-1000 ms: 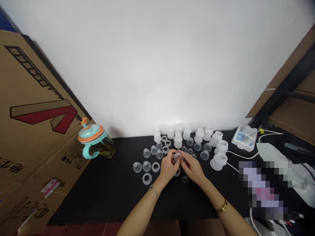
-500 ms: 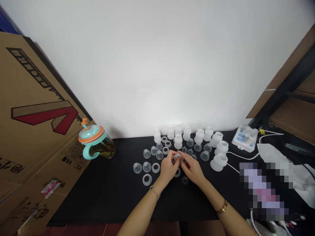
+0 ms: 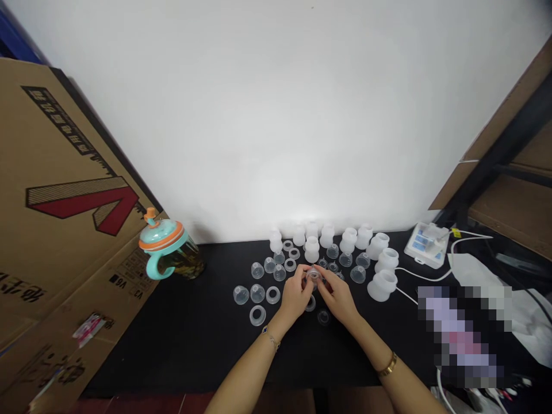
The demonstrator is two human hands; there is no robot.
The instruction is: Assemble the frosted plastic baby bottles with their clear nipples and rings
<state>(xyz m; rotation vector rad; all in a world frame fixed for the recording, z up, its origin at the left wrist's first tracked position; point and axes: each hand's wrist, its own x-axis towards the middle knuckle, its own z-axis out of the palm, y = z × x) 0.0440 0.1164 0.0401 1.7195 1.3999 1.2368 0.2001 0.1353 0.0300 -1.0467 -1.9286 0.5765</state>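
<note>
Between the fingertips of my left hand point(image 3: 296, 292) and my right hand point(image 3: 338, 294) is a small translucent bottle collar ring point(image 3: 314, 275). Both hands are closed on it, and fingers cover part of it; I cannot tell whether a nipple sits inside. Just beyond stands a small white bottle point(image 3: 311, 249). Clear silicone nipples point(image 3: 333, 266) lie close to my right fingers. One more ring point(image 3: 309, 303) lies under my hands, partly hidden, and a clear round piece point(image 3: 323, 317) is below my right palm. Left of my left hand are a loose ring point(image 3: 272, 295) and clear dome caps point(image 3: 257, 292).
Several white bottles point(image 3: 387, 260) line the back and right of the black table point(image 3: 172, 339). A teal-lidded jug point(image 3: 170, 247) stands left by a cardboard box point(image 3: 77, 201). At right are a white power strip point(image 3: 426, 245), cables, and a pixelated patch.
Both hands stay together on the ring, which has tilted slightly and shows more of its face. The view has shifted a little; the other pieces lie as before.
</note>
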